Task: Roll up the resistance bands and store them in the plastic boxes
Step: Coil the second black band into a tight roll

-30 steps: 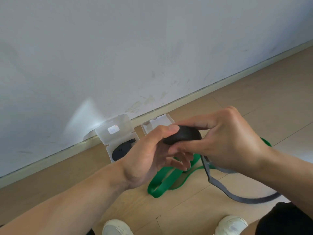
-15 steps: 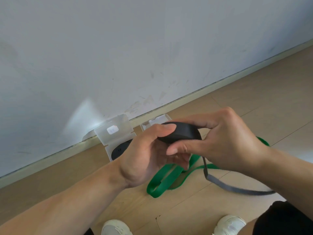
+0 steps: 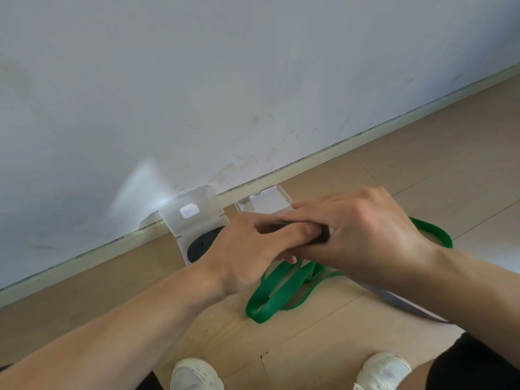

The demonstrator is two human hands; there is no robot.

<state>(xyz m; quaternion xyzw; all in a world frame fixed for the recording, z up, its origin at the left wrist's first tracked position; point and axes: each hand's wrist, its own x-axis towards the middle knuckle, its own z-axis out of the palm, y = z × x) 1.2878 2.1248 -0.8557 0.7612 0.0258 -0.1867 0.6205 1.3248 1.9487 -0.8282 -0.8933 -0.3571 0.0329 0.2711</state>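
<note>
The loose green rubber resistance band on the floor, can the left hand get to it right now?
Probably not yet: the left hand grips the dark rolled band. The green band lies uncovered just below it.

Green band (image 3: 278, 291), black roll (image 3: 323, 235), white shoes (image 3: 197, 374)

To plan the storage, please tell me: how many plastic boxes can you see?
2. The left box stands open at the baseboard with a black roll inside. The right box lies beside it, partly behind the hands; more could be hidden there.
</note>
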